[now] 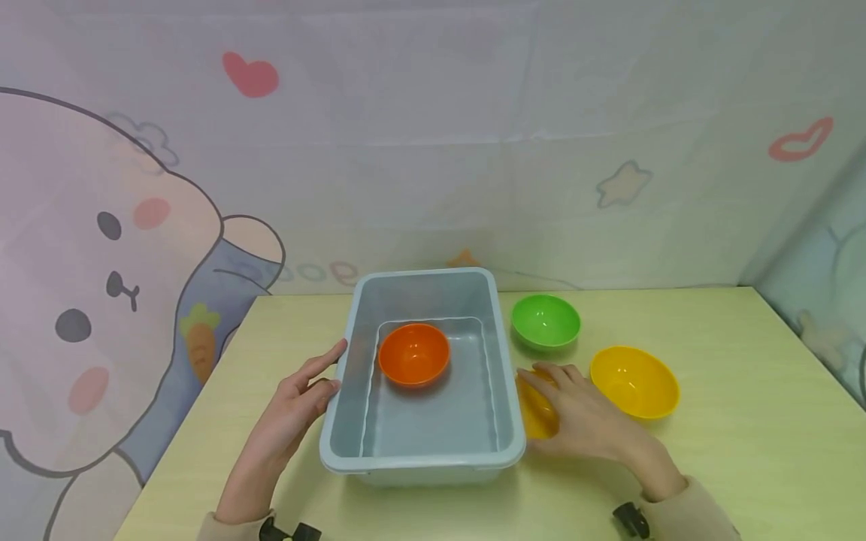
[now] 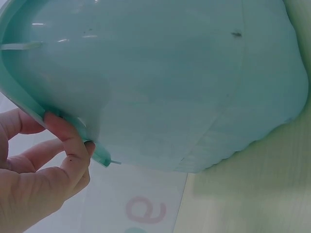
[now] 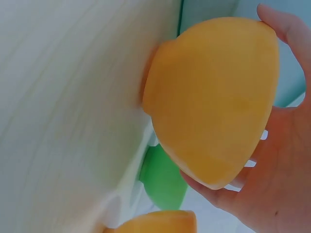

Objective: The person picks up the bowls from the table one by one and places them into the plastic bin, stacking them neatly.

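A grey plastic tub (image 1: 433, 462) stands on the table with an orange bowl (image 1: 414, 356) inside it. At its left rim is my left hand (image 1: 291, 417); the left wrist view shows bent fingers (image 2: 68, 138) holding the edge of the rim. On the tub's other side my right hand (image 1: 575, 413) grips a yellow bowl (image 3: 214, 97) by its rim, thumb and fingers spread across it. The bowl stands upright, close against the tub's right wall, partly hidden under the hand in the head view.
Right of the tub, a green bowl (image 1: 545, 322) sits toward the back of the table (image 1: 744, 421). A second yellow bowl (image 1: 634, 382) is just beyond my right hand. Behind the table hangs a printed cloth (image 1: 419, 150) with a cartoon bear.
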`<control>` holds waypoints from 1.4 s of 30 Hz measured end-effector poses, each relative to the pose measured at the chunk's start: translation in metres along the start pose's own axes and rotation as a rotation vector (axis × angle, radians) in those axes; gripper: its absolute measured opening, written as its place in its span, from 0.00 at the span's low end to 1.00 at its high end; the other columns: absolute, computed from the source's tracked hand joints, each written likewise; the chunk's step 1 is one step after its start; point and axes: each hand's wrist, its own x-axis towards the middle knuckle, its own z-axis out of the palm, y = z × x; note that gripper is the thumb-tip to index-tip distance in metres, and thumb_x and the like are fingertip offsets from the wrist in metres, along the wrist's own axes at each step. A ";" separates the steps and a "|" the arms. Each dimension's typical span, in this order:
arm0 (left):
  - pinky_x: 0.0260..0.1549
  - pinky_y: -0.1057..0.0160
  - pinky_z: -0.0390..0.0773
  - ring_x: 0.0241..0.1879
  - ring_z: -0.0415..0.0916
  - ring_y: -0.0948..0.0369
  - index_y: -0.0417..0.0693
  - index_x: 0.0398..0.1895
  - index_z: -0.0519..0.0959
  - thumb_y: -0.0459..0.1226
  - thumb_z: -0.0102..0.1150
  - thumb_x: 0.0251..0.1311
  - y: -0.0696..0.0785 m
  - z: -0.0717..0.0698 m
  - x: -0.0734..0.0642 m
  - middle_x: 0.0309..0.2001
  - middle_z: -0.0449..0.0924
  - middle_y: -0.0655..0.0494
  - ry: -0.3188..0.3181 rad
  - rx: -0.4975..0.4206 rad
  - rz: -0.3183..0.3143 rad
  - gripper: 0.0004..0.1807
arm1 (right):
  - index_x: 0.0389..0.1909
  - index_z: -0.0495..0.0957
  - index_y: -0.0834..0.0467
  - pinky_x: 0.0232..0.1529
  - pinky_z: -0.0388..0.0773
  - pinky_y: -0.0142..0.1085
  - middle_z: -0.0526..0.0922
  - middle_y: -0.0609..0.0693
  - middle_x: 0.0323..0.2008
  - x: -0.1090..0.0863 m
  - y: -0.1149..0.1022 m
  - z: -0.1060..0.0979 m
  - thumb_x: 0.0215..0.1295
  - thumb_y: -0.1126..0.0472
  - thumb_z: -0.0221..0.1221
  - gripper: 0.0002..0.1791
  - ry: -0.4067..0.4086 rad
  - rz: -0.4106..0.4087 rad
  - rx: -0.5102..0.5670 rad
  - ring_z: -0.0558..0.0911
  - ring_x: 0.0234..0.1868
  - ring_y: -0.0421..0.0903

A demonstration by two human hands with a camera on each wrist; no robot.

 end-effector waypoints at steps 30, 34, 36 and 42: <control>0.50 0.72 0.74 0.43 0.80 0.64 0.52 0.74 0.58 0.33 0.46 0.69 0.002 0.001 0.000 0.69 0.57 0.50 0.006 0.026 -0.001 0.30 | 0.69 0.65 0.51 0.56 0.71 0.59 0.67 0.60 0.65 -0.005 -0.004 -0.042 0.41 0.37 0.69 0.51 0.007 -0.006 -0.066 0.68 0.62 0.60; 0.50 0.72 0.74 0.42 0.80 0.65 0.52 0.74 0.58 0.34 0.47 0.69 0.002 0.002 0.001 0.68 0.58 0.50 0.007 0.026 0.000 0.31 | 0.70 0.64 0.50 0.57 0.70 0.58 0.66 0.60 0.65 -0.004 -0.005 -0.048 0.41 0.36 0.69 0.52 0.001 -0.003 -0.079 0.67 0.62 0.60; 0.50 0.72 0.74 0.41 0.80 0.65 0.52 0.74 0.57 0.34 0.47 0.69 0.003 0.002 0.000 0.68 0.58 0.51 0.008 0.025 0.000 0.31 | 0.70 0.63 0.50 0.57 0.70 0.57 0.66 0.60 0.65 -0.004 -0.006 -0.051 0.41 0.35 0.68 0.53 0.003 -0.004 -0.087 0.67 0.63 0.60; 0.50 0.71 0.74 0.41 0.79 0.65 0.52 0.74 0.57 0.34 0.46 0.69 0.003 0.002 -0.001 0.67 0.58 0.51 0.008 0.024 0.001 0.30 | 0.69 0.64 0.49 0.54 0.72 0.57 0.68 0.60 0.64 -0.003 -0.009 -0.061 0.43 0.35 0.68 0.50 0.023 -0.025 -0.101 0.69 0.61 0.60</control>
